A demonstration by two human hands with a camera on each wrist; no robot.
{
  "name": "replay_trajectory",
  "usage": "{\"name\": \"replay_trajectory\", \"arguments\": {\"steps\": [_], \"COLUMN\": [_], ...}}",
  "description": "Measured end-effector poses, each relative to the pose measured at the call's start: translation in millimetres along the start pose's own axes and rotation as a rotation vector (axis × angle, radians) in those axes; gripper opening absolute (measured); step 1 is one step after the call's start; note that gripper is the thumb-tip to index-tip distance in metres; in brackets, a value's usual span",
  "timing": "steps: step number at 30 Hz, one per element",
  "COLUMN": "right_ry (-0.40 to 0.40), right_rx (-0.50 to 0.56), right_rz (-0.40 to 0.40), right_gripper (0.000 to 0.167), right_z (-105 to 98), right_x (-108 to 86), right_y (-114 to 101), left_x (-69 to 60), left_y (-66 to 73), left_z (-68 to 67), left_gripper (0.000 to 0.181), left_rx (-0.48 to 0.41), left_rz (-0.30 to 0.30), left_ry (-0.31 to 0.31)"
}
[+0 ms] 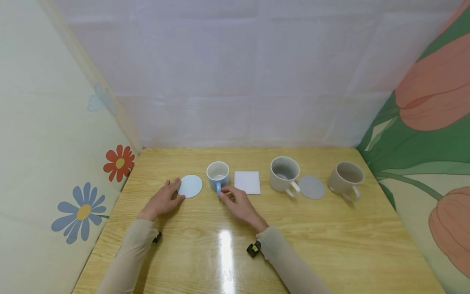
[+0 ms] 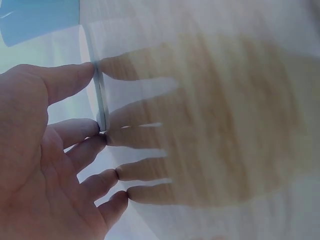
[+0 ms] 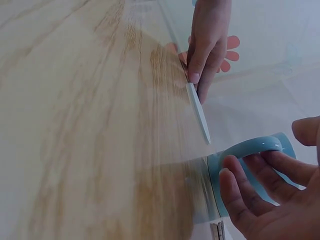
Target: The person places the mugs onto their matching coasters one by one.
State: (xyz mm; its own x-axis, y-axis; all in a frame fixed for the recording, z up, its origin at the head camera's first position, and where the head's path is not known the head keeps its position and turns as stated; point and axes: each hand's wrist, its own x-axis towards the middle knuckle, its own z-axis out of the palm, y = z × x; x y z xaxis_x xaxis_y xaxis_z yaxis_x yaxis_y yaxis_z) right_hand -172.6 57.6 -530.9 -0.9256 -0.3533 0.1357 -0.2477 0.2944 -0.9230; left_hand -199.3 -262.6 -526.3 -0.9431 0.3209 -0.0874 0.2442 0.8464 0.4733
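Note:
My left hand (image 1: 164, 200) is at the left edge of a light blue round coaster (image 1: 191, 186) lying on the table. Thumb and forefinger hold its rim in the left wrist view, while the other fingertips touch the tabletop. To the right of this coaster stands an upright small blue mug (image 1: 217, 179) with a pale inside. My right hand (image 1: 240, 205) has its fingers at the blue handle (image 3: 252, 146), which points toward me. Fingers hook behind that handle in the right wrist view, with the thumb apart from it.
On the wooden table (image 1: 205, 253), a white square coaster (image 1: 247, 182), a larger white mug (image 1: 282, 179), a grey round coaster (image 1: 311, 187) and a greyish mug (image 1: 339, 183) stand in a row to the right. Fabric walls rise at the back and both sides.

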Motion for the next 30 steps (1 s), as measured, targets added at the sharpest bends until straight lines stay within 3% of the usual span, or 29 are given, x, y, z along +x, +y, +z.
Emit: {"name": "replay_trajectory", "arguments": {"steps": [6,14,25,30], "right_ry": [0.029,0.014,-0.013,-0.003], "right_rx": [0.034,0.276,0.378,0.372], "right_rz": [0.043,0.139,0.201,0.238], "right_gripper": [0.027,0.027,0.030,0.029], "right_z": [3,5,6,11], "right_x": [2.1,9.5,12.7,12.9], "right_y": [-1,7,0,-1], "left_x": [1.9,3.3,2.0,0.0], "left_y": [1.9,2.1,1.5,2.0], "left_z": [-0.9,-1.0,-3.9,-3.0], "left_gripper": [0.069,0.068,0.068,0.068], "left_rx": [-0.007,-0.010,-0.026,-0.030], "left_rz": [-0.012,-0.008,0.003,-0.005], "left_ry": [-0.013,-0.013,-0.015,-0.015]}}
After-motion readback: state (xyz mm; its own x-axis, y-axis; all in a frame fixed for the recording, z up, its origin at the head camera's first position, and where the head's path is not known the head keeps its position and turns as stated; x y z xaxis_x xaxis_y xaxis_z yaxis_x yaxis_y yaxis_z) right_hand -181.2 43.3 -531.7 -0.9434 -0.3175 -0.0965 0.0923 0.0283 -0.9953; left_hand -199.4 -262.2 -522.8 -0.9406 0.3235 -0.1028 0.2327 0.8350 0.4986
